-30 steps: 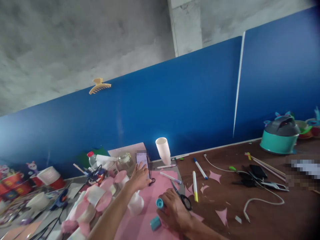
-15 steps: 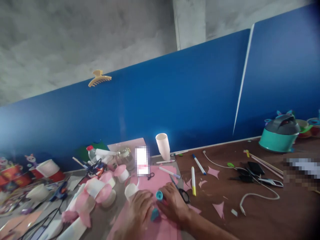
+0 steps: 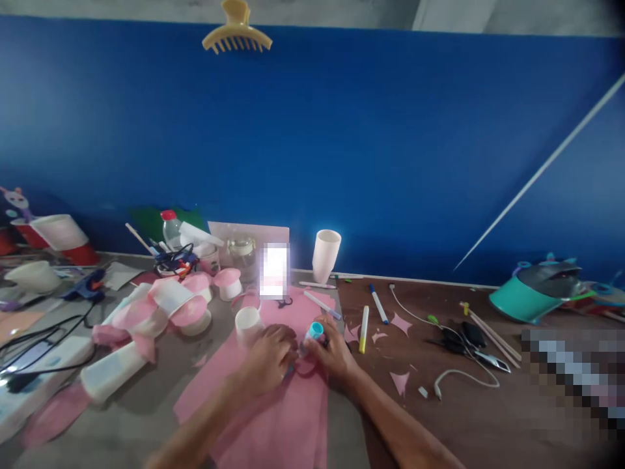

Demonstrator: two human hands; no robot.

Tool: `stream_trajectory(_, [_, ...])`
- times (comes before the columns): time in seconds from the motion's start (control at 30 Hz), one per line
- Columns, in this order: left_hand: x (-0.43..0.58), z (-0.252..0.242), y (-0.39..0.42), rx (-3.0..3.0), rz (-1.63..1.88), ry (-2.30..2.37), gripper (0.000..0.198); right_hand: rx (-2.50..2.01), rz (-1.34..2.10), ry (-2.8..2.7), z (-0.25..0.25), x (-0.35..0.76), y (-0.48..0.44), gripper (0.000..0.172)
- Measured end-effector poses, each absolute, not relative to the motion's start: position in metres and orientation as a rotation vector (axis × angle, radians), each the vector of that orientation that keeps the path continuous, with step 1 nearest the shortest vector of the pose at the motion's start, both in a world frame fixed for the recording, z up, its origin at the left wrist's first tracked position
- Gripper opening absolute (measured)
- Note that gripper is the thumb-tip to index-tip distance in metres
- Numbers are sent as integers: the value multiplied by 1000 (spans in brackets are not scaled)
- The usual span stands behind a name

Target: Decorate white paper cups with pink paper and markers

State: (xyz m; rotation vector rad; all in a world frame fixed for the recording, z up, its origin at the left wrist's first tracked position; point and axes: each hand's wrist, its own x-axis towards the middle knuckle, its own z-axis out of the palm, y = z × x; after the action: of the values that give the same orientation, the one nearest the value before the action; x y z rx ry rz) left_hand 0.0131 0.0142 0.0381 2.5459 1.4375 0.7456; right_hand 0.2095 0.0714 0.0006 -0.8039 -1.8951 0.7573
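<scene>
Right hand [image 3: 336, 355] clamps small turquoise-topped cylindrical tube [image 3: 316, 331]!

Its fingers grip the tube top-up over the flat pink paper sheet [image 3: 288, 420]. Just beside, the left hand [image 3: 271, 357] curls; whether its fingers clamp anything, I cannot tell. Beyond those fingers stands a round white cup [image 3: 248, 327].

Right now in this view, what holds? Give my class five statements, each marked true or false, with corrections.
The right hand holds a tube with a turquoise end. True.
The left hand is over the teal pot. False: it is over the pink paper.
The claw clip sits on the top edge of the blue panel. True.
The bottle has a green cap. False: its cap is red.
The yellow-ended marker lies on the brown tabletop. True.
</scene>
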Motion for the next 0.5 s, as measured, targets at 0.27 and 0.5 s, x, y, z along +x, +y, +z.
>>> stream_trajectory(0.27, [29,32,-14,2719,647,1333,17,-878,750,-1882,1,208,78,16])
stream_trajectory(0.5, [49,26,-28,2745,595,1318,39,-872,636,-1956,2,210,70,9])
